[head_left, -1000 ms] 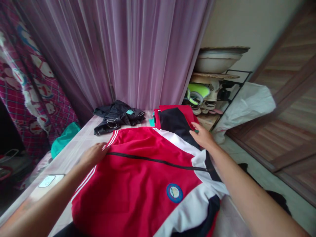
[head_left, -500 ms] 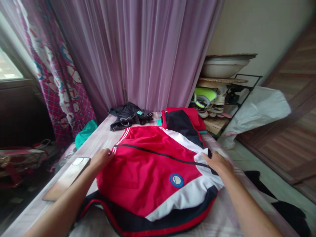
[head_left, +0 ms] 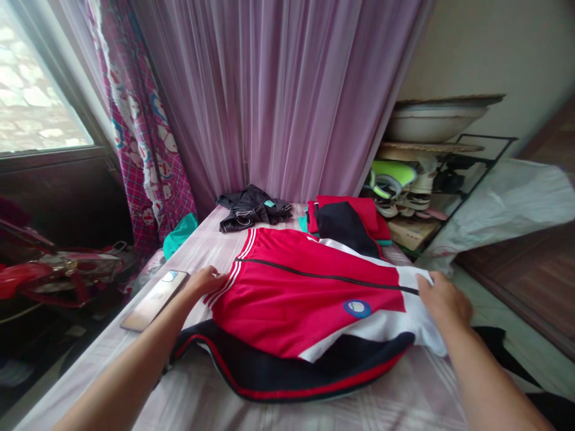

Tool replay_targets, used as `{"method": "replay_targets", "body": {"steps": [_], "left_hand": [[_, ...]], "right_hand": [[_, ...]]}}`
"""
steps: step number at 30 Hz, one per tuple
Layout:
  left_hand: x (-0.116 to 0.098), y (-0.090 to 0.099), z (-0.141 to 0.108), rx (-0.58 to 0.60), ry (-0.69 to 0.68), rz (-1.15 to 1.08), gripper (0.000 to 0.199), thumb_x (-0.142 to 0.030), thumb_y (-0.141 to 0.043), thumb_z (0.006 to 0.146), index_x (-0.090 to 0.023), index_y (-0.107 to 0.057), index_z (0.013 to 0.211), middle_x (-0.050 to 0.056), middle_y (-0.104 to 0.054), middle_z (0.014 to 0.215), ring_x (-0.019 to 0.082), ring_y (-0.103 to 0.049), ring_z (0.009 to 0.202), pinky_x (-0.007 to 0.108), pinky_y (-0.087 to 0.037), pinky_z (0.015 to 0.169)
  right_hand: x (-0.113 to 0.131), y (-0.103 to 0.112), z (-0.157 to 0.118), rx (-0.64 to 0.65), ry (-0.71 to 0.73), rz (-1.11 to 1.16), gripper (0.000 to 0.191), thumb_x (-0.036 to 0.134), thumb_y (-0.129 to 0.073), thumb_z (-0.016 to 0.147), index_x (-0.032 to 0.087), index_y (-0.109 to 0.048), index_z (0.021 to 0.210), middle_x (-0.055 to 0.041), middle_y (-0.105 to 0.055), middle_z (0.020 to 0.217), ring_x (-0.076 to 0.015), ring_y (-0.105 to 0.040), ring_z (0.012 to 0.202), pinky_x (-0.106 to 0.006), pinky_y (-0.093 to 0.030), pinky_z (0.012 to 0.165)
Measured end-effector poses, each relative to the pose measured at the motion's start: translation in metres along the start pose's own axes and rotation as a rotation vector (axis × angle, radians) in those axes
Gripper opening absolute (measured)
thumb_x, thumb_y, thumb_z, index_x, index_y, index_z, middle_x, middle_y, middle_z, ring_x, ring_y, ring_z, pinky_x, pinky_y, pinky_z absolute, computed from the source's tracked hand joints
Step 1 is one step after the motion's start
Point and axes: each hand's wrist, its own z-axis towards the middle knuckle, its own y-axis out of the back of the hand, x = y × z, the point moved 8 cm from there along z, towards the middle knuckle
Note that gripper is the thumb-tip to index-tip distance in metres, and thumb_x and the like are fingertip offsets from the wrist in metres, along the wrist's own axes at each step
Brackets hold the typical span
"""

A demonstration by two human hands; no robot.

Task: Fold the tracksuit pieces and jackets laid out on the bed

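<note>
The left hand (head_left: 207, 282) is pinching the striped edge of a red, white and dark jacket (head_left: 287, 287), left of centre; the right hand (head_left: 444, 301) is gripping its white end at centre right. The jacket is spreading across the lower middle. A phone (head_left: 154, 301) is lying lower left; crumpled dark clothing (head_left: 251, 209) and folded clothes (head_left: 344, 221) are resting near the centre.

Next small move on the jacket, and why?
I'd let the left hand release the striped hem and fold the near navy sleeve inward. That sleeve bows out past the body of the red jacket onto the sheet, while the front lies fairly flat, right hand gripping the white collar end.
</note>
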Motion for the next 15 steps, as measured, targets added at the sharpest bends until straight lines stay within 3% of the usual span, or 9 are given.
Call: {"method": "replay_targets", "body": {"steps": [5, 8, 11, 15], "left_hand": [[-0.023, -0.005, -0.009, 0.058, -0.058, 0.012, 0.052, -0.063, -0.05, 0.081, -0.018, -0.072, 0.097, 0.012, -0.076, 0.1, 0.026, -0.07, 0.091, 0.028, -0.045, 0.067], [-0.038, -0.007, -0.014, 0.057, -0.081, 0.018, 0.048, -0.06, -0.054, 0.08, -0.019, -0.071, 0.099, 0.012, -0.076, 0.104, 0.026, -0.07, 0.093, 0.029, -0.044, 0.068], [-0.046, -0.009, -0.021, 0.057, -0.089, 0.032, 0.046, -0.057, -0.054, 0.08, -0.019, -0.07, 0.099, 0.014, -0.075, 0.105, 0.028, -0.069, 0.096, 0.03, -0.046, 0.071], [-0.052, -0.011, -0.033, 0.045, -0.109, 0.043, 0.049, -0.057, -0.053, 0.082, -0.016, -0.067, 0.105, 0.017, -0.073, 0.111, 0.03, -0.068, 0.101, 0.032, -0.047, 0.075]], "right_hand": [[-0.013, -0.02, 0.014, 0.125, -0.043, -0.058, 0.065, 0.057, -0.035, 0.093, 0.009, -0.061, 0.129, -0.0268, -0.066, 0.119, -0.0399, -0.065, 0.108, -0.05, -0.053, 0.084], [-0.014, -0.042, 0.015, 0.203, -0.088, -0.068, 0.075, 0.064, -0.038, 0.089, 0.004, -0.06, 0.129, -0.0296, -0.063, 0.123, -0.0421, -0.062, 0.114, -0.052, -0.052, 0.089], [-0.009, -0.057, 0.017, 0.24, -0.044, -0.05, 0.072, 0.061, -0.043, 0.087, 0.003, -0.062, 0.125, -0.031, -0.063, 0.122, -0.0431, -0.061, 0.115, -0.054, -0.051, 0.09], [0.0, -0.054, 0.015, 0.216, 0.007, 0.012, 0.062, 0.051, -0.048, 0.086, 0.003, -0.062, 0.123, -0.0317, -0.064, 0.117, -0.0421, -0.062, 0.113, -0.052, -0.05, 0.091]]}}
